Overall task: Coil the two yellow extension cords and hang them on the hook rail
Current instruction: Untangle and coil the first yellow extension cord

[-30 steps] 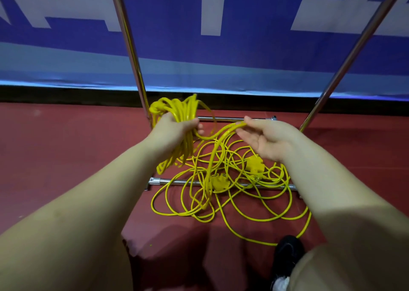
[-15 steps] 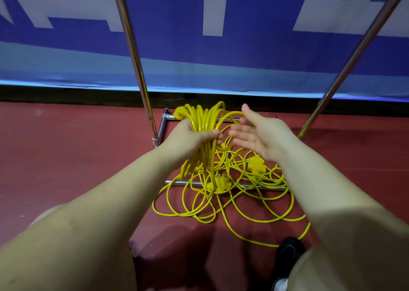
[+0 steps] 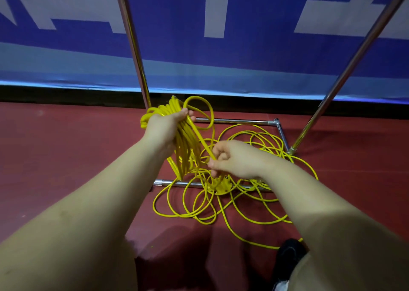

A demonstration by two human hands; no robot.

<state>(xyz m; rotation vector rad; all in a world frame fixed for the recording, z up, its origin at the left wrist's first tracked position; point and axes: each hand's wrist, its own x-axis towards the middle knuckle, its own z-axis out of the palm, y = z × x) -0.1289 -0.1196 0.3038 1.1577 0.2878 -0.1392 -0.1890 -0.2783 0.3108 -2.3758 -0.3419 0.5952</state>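
Two bare hands work a thin yellow extension cord above a dark red floor (image 3: 66, 158). Her or his left hand (image 3: 164, 128) is wrapped around a bundle of finished yellow loops (image 3: 184, 151), fingers curled over its top; the bundle hangs down from the fist, its long axis roughly vertical, just in front of the left chrome upright (image 3: 132, 47) of a metal rack. One fresh loop stands up above this fist.

Below and to the right, the right hand (image 3: 234, 160) pinches a single taut strand (image 3: 200, 137) that runs up and leftward to the left hand. So the next loop, I judge, has to travel up and left, from the lower hand to the higher one.

Loose uncoiled yellow cord (image 3: 221, 204) sprawls on the floor directly under the right hand, draped across the rack's front chrome base bar (image 3: 168, 182) (a yellow plug block seems to sit there, partly hidden). More loops reach toward the rack's right rear corner. No hook rail is visible, and much cord is not yet coiled.
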